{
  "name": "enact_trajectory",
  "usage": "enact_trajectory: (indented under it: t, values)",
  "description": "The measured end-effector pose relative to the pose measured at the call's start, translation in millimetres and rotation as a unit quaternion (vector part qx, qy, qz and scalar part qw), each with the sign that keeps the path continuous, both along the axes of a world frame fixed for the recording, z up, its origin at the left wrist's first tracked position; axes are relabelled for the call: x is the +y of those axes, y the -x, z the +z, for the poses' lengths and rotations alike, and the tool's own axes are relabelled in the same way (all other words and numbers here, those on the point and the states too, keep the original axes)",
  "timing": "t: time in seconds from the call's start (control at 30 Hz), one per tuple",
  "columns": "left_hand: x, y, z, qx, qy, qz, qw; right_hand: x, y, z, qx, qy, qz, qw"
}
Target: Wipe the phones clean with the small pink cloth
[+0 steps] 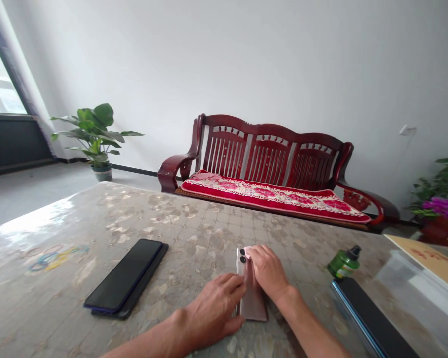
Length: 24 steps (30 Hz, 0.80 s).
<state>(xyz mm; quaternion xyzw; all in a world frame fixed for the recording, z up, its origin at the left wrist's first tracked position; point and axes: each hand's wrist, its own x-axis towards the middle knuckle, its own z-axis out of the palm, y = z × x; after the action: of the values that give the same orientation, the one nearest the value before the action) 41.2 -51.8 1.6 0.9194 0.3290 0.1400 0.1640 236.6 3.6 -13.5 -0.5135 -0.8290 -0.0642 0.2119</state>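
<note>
A rose-gold phone [254,303] lies back up on the patterned tablecloth, its camera lenses at the far end. My left hand [216,308] grips its left edge, thumb near the bottom corner and fingers on the back. Over the upper right part of the phone, my right hand [269,271] has its fingers together, pressing a small pale thing beside the lenses. What that thing is, I cannot make out. To the left, a black phone [125,276] rests screen up on another dark flat item [129,309].
At right are a green bottle [343,262] with a black cap, a dark phone with a blue edge [373,318] and a clear plastic box [414,283]. Coloured rubber bands [56,258] lie at far left. A red wooden bench [271,149] stands beyond the table [194,223].
</note>
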Motion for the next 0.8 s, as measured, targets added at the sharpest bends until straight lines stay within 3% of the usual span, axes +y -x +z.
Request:
enact_trajectory:
  t: [0.23, 0.57, 0.8]
  values:
    - [4, 3, 0.2, -0.027, 0.000, -0.015, 1.000, -38, -11, -4.3, -0.035, -0.010, 0.070, 0.997]
    - [8, 6, 1.4, -0.032, -0.015, -0.037, 0.999, 4, -10, -5.1, 0.008, -0.008, -0.023, 1.000]
    - [12, 8, 2.2, -0.016, -0.020, -0.046, 0.999, -29, -12, -6.3, -0.009, -0.003, 0.045, 0.999]
